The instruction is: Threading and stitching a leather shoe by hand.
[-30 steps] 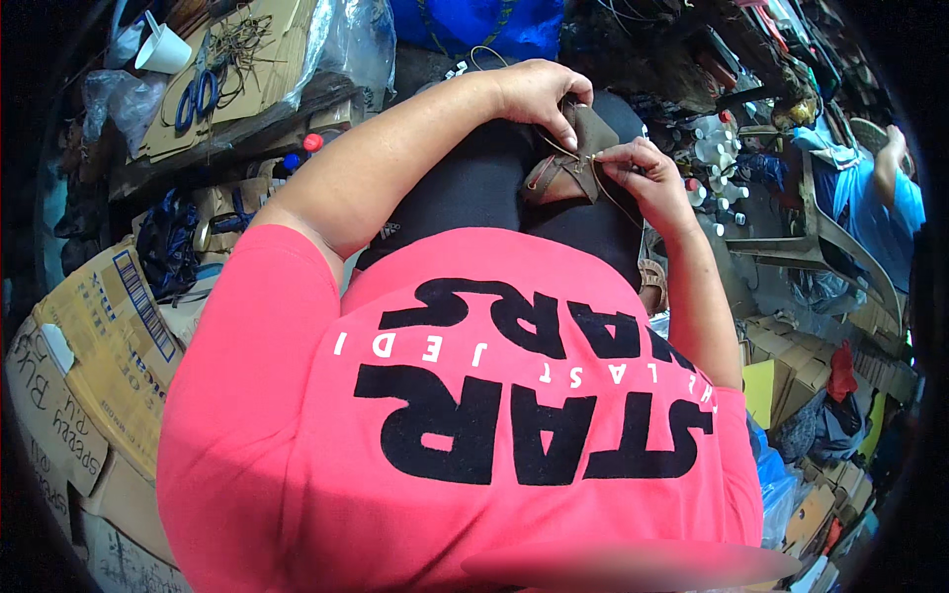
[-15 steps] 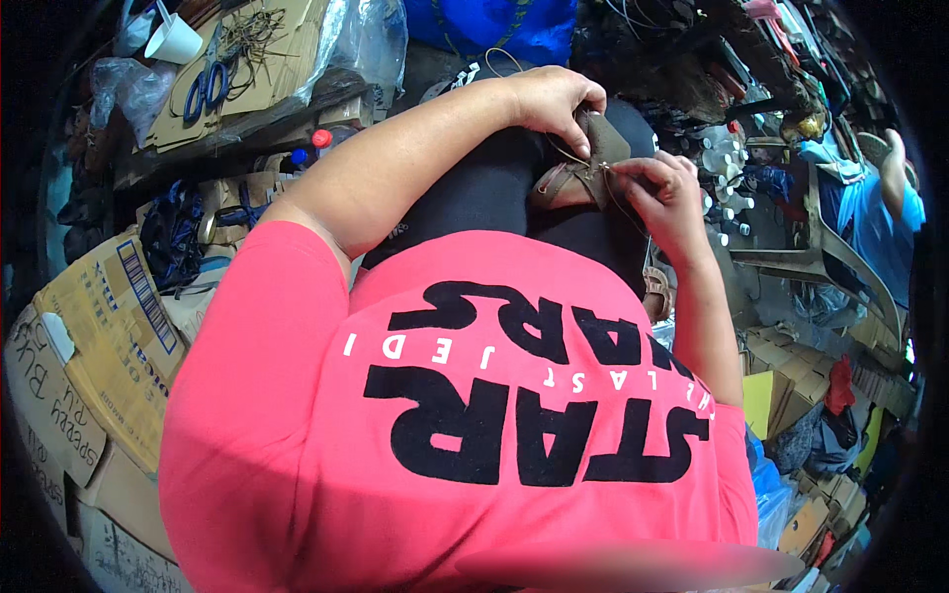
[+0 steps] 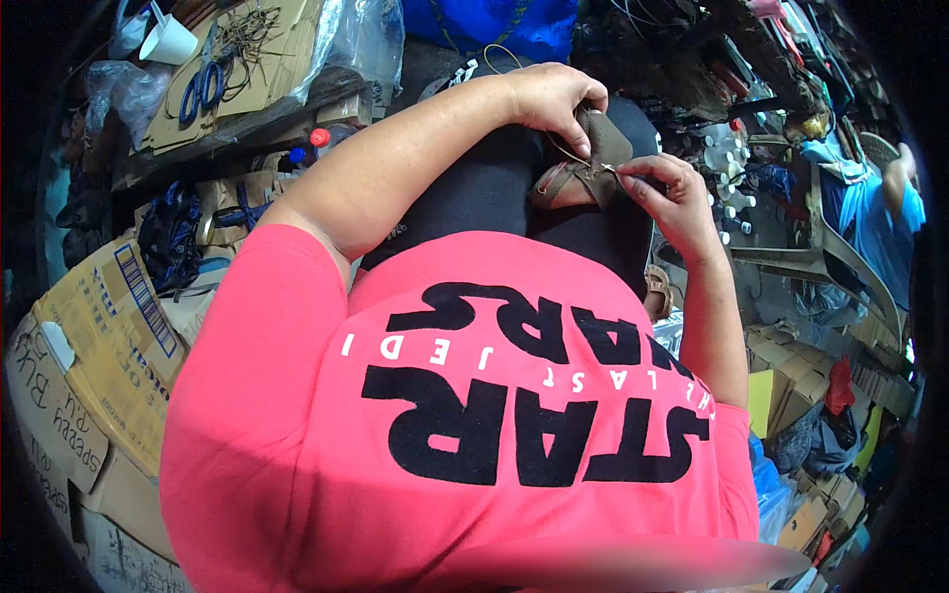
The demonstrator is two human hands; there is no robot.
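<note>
A brown shoe upper [image 3: 565, 186] with a pale inside lies across my dark-trousered lap. My left hand [image 3: 556, 102] is closed on its far part, thumb on the near face and fingers curled over the back. A thin tan cord [image 3: 504, 49] loops up behind that hand and runs toward the upper. My right hand [image 3: 676, 198] is at the upper's right side, thumb and forefinger pinched on a thin end of cord where it leaves the upper. The exact tip between those fingers is too small to make out.
At far left, blue-handled scissors [image 3: 203, 94] and a white cup [image 3: 169, 42] lie on cardboard. Cardboard boxes [image 3: 109, 326] stand at the left. Several bottles [image 3: 727, 163] stand to the right, near a chair frame [image 3: 840, 247] and another person's blue clothing [image 3: 880, 217].
My right hand has shifted slightly right, its pinched fingers drawing a little away from the upper. My left hand keeps its grip in nearly the same place.
</note>
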